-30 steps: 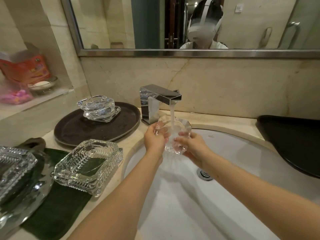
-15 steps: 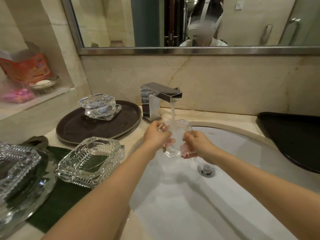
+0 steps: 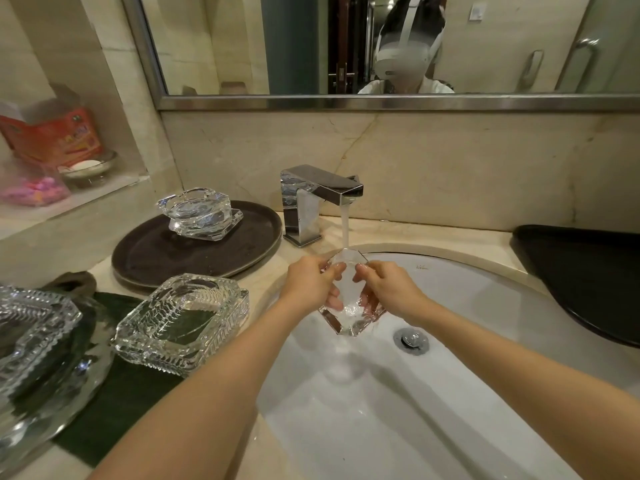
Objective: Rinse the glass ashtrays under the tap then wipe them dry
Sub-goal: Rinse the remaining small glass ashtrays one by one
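A clear glass ashtray [image 3: 348, 306] is tilted on edge over the white sink [image 3: 485, 341], under the water running from the chrome tap [image 3: 318, 199]. My left hand [image 3: 310, 282] grips its left side and my right hand [image 3: 389, 289] grips its right side, thumbs on the near face. Another glass ashtray [image 3: 199, 213] stands on the round dark tray [image 3: 156, 258]. A square cut-glass ashtray [image 3: 183, 323] sits on the dark green cloth [image 3: 114, 407]. More glass ashtrays [image 3: 34, 341] lie at the far left.
A black tray [image 3: 588, 278] lies on the counter to the right of the sink. The drain [image 3: 411, 340] is below my right hand. A wall niche at the left holds a red box [image 3: 52, 136], a soap dish [image 3: 90, 166] and a pink packet [image 3: 34, 192].
Both hands have lowered the ashtray a little under the stream and tipped it more upright. The water keeps running.
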The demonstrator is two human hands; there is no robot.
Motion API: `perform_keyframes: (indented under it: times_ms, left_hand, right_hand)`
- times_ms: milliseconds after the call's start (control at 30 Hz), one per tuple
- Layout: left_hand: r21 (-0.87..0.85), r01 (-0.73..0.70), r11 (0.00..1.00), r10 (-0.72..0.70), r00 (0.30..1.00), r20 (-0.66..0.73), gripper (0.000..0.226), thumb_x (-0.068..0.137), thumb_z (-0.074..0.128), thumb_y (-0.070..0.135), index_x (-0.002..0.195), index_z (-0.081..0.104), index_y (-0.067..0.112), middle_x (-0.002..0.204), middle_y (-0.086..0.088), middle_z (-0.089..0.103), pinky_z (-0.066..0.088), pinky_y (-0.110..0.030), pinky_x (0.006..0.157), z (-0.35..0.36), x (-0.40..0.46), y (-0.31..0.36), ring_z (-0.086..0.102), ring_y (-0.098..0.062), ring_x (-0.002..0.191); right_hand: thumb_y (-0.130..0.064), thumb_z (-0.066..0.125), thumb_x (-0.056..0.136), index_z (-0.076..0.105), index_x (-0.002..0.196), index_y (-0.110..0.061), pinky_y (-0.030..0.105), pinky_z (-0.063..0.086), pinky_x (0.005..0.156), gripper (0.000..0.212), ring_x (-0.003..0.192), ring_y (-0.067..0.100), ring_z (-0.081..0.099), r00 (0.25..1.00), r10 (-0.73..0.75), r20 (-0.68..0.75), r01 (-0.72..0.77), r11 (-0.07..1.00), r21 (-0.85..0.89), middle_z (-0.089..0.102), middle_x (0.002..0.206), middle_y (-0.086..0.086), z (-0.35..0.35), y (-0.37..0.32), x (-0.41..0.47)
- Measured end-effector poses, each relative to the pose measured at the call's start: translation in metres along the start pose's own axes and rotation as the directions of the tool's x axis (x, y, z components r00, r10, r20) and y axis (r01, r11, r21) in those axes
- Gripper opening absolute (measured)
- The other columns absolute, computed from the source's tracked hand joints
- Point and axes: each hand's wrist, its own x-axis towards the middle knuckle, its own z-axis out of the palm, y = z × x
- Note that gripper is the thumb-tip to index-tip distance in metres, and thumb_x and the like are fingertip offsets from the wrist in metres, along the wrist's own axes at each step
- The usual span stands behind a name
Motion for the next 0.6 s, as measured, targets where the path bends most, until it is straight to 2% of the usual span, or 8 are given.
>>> perform_keyframes:
  times_ms: [67, 133, 200, 267, 333, 400, 467, 600]
  left_hand:
    - [-0.080, 0.021, 0.997, -0.018, 0.999, 0.037, 0.019, 0.097, 0.050, 0.021, 0.089, 0.059, 0.006, 0.061, -0.005, 0.060, 0.045, -0.016, 0.045, -0.002, 0.000, -0.003, 0.062, -0.013, 0.044]
    - [-0.156, 0.044, 0.987, -0.041, 0.999, 0.026, 0.018, 0.097, 0.048, 0.014, 0.085, 0.059, 0.007, 0.066, -0.007, 0.059, 0.048, -0.022, 0.055, 0.000, 0.002, -0.006, 0.065, -0.023, 0.058]
    - [-0.230, 0.081, 0.970, -0.089, 0.996, -0.025, 0.021, 0.097, 0.047, 0.012, 0.078, 0.056, 0.012, 0.067, -0.005, 0.058, 0.046, -0.024, 0.059, 0.003, 0.006, -0.008, 0.063, -0.022, 0.062]
    - [-0.299, 0.121, 0.947, -0.146, 0.987, -0.061, 0.017, 0.097, 0.046, 0.013, 0.082, 0.054, 0.011, 0.068, -0.003, 0.055, 0.045, -0.025, 0.058, 0.004, 0.008, -0.005, 0.057, -0.015, 0.057]
    - [-0.344, 0.144, 0.928, -0.176, 0.982, -0.063, 0.012, 0.097, 0.045, 0.013, 0.092, 0.055, 0.010, 0.076, -0.006, 0.058, 0.049, -0.031, 0.069, 0.003, 0.009, -0.003, 0.057, -0.018, 0.067]
    - [-0.382, 0.165, 0.909, -0.194, 0.980, -0.037, 0.013, 0.098, 0.043, 0.012, 0.103, 0.054, 0.010, 0.088, -0.007, 0.060, 0.051, -0.038, 0.080, 0.003, 0.008, 0.001, 0.059, -0.022, 0.078]
    - [-0.403, 0.176, 0.898, -0.191, 0.982, 0.002, 0.016, 0.098, 0.040, 0.009, 0.109, 0.051, 0.012, 0.088, -0.005, 0.059, 0.051, -0.040, 0.083, 0.003, 0.005, 0.004, 0.060, -0.023, 0.082]
    - [-0.352, 0.183, 0.918, -0.185, 0.982, 0.030, 0.016, 0.093, 0.042, 0.002, 0.103, 0.050, 0.012, 0.087, -0.008, 0.061, 0.051, -0.044, 0.089, 0.005, 0.005, 0.004, 0.061, -0.023, 0.078]
  right_hand:
    - [-0.020, 0.039, 0.100, 0.056, 0.100, -0.007, 0.019, 0.047, 0.045, 0.021, 0.051, 0.012, 0.064, 0.985, 0.056, 0.164, -0.097, 0.963, 0.252, 0.063, 0.072, 0.006, -0.007, -0.001, -0.002]
    - [-0.003, 0.045, 0.096, 0.057, 0.100, -0.005, 0.023, 0.053, 0.053, 0.013, 0.061, 0.016, 0.068, 0.961, 0.072, 0.266, -0.204, 0.834, 0.513, 0.066, 0.082, 0.009, -0.011, 0.001, -0.008]
    - [0.008, 0.050, 0.089, 0.058, 0.100, -0.001, 0.027, 0.056, 0.061, 0.016, 0.071, 0.019, 0.069, 0.957, 0.077, 0.280, -0.259, 0.664, 0.701, 0.068, 0.090, 0.014, -0.005, 0.007, -0.015]
    - [0.010, 0.049, 0.089, 0.058, 0.100, 0.000, 0.032, 0.057, 0.071, 0.018, 0.081, 0.022, 0.067, 0.961, 0.097, 0.259, -0.267, 0.567, 0.779, 0.067, 0.096, 0.016, 0.005, 0.011, -0.019]
    - [0.010, 0.044, 0.091, 0.055, 0.098, -0.003, 0.037, 0.055, 0.078, 0.019, 0.088, 0.026, 0.064, 0.967, 0.106, 0.234, -0.251, 0.576, 0.778, 0.066, 0.103, 0.018, 0.009, 0.010, -0.018]
    - [0.001, 0.042, 0.096, 0.055, 0.099, -0.003, 0.035, 0.057, 0.069, 0.014, 0.087, 0.028, 0.065, 0.975, 0.104, 0.196, -0.217, 0.632, 0.744, 0.066, 0.107, 0.020, 0.009, 0.007, -0.013]
    - [-0.010, 0.040, 0.100, 0.053, 0.102, -0.001, 0.033, 0.056, 0.060, 0.016, 0.079, 0.026, 0.065, 0.983, 0.147, 0.114, -0.184, 0.689, 0.701, 0.068, 0.098, 0.017, 0.008, 0.004, -0.008]
    - [-0.029, 0.037, 0.101, 0.058, 0.091, -0.004, 0.038, 0.056, 0.065, 0.034, 0.074, 0.025, 0.064, 0.966, 0.236, -0.106, -0.159, 0.863, 0.479, 0.064, 0.085, 0.014, 0.011, 0.003, 0.003]
